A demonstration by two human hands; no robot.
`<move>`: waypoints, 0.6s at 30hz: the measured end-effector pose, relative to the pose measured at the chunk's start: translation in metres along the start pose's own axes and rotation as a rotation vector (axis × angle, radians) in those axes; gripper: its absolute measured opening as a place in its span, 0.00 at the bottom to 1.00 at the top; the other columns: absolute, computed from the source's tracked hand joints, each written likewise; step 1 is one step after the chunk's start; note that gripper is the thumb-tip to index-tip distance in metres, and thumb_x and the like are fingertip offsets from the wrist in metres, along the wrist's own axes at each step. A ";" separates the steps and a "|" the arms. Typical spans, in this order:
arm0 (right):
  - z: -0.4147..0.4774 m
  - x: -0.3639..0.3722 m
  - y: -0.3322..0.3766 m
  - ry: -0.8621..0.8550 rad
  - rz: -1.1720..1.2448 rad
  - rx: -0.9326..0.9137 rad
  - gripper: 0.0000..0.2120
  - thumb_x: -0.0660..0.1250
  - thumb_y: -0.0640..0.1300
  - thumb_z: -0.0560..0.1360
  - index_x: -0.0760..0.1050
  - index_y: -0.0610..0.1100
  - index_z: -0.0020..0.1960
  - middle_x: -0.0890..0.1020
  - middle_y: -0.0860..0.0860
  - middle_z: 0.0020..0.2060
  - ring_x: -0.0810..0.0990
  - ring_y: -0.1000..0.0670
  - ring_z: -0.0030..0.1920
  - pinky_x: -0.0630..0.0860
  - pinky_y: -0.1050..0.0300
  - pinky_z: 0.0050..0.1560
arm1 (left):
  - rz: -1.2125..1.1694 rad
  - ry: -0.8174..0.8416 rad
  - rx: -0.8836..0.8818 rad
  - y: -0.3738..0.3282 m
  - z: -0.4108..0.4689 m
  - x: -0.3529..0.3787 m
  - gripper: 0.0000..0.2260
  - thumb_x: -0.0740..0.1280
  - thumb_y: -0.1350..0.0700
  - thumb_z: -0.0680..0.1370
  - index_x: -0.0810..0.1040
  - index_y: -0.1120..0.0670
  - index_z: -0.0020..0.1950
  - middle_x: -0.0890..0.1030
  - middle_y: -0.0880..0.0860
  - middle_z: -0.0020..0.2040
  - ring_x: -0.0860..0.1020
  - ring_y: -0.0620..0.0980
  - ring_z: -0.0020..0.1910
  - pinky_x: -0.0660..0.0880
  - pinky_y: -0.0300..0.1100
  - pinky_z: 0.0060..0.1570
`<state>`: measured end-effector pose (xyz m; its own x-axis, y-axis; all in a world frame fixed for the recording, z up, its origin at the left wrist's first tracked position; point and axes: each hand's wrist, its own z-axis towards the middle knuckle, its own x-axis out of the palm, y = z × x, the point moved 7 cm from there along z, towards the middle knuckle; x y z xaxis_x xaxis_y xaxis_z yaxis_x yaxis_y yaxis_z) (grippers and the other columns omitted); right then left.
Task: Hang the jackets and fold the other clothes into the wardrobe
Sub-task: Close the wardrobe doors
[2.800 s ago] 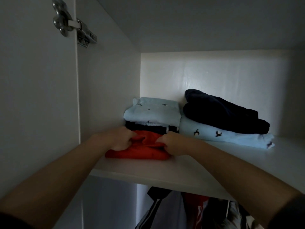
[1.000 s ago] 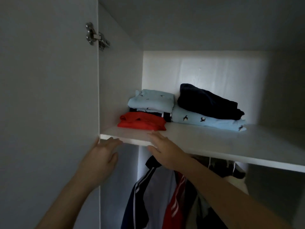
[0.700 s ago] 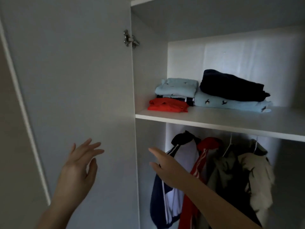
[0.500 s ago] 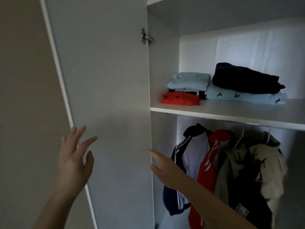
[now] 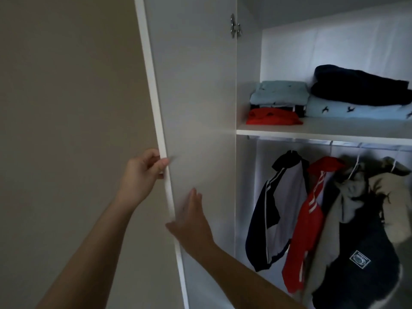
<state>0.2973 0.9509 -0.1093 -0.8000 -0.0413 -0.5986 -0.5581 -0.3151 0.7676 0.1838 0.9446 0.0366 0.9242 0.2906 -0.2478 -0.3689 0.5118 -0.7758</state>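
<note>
step, as i read it: stowing looks done, so this is prob the close-up, w/ the wardrobe door [image 5: 196, 97] wide open and both hands on it. next move likely calls for swinging the door toward the hinge [image 5: 233, 25] side's opening. the pull should come from the edge grip, then fingers need to get clear of the edge before it meets the frame. can't tell if more clothes wait out of view.

left hand [image 5: 145, 168]: clamped on the door's free edge, fingers curled round the outer side and thumb pressed on the inner face. it holds nothing else.

right hand [image 5: 191, 221]: lower down, fingers straight and close together, thumb spread toward the edge. the palm lies flat on the door's inner face, or just at it; actual contact is hard to confirm. nothing held.

past the door, jackets hang from the rail [image 5: 334, 142]: a navy-and-white track jacket [image 5: 278, 208], then a red jacket [image 5: 305, 230] beside it, then a dark jacket w/ a chest patch [image 5: 356, 264]. a pale one is bunched at far right.

above them is the shelf [image 5: 323, 131] w/ the folded stuff. a red folded top [image 5: 273, 117] sits at front left. behind it a light blue folded top [image 5: 279, 92] lies on a dark item. to the right, a navy folded garment [image 5: 361, 85] lies on a bird-print blue fold [image 5: 356, 110].
</note>
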 end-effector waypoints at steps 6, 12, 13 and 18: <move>-0.024 -0.022 -0.024 -0.111 0.044 0.107 0.48 0.64 0.47 0.70 0.34 0.56 0.76 0.57 0.50 0.77 0.77 0.43 0.61 0.76 0.52 0.56 | -0.041 0.114 0.066 -0.020 -0.002 0.034 0.11 0.71 0.65 0.74 0.72 0.54 0.36 0.75 0.53 0.35 0.75 0.41 0.31 0.78 0.35 0.33; -0.079 -0.104 -0.073 -0.211 0.061 0.152 0.27 0.61 0.40 0.74 0.62 0.56 0.71 0.77 0.56 0.40 0.78 0.52 0.39 0.73 0.66 0.37 | -0.020 0.240 0.202 -0.065 -0.021 0.126 0.13 0.75 0.49 0.69 0.70 0.45 0.39 0.77 0.43 0.40 0.78 0.41 0.36 0.75 0.33 0.35; -0.087 -0.120 -0.083 -0.245 0.036 0.171 0.18 0.61 0.39 0.76 0.68 0.51 0.64 0.76 0.54 0.37 0.76 0.53 0.37 0.72 0.67 0.35 | -0.029 0.265 0.227 -0.073 -0.022 0.144 0.13 0.75 0.48 0.69 0.71 0.46 0.39 0.77 0.43 0.40 0.77 0.40 0.36 0.73 0.30 0.34; -0.107 -0.201 -0.138 -0.361 -0.048 0.308 0.05 0.62 0.39 0.78 0.73 0.40 0.52 0.79 0.42 0.43 0.79 0.45 0.42 0.76 0.60 0.41 | -0.055 0.317 0.313 -0.105 -0.026 0.240 0.12 0.73 0.49 0.71 0.72 0.52 0.38 0.76 0.47 0.34 0.74 0.45 0.33 0.74 0.40 0.38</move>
<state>0.5586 0.9016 -0.1193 -0.7663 0.3160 -0.5593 -0.5923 -0.0102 0.8057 0.4469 0.9397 0.0431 0.9099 0.0194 -0.4144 -0.2857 0.7536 -0.5920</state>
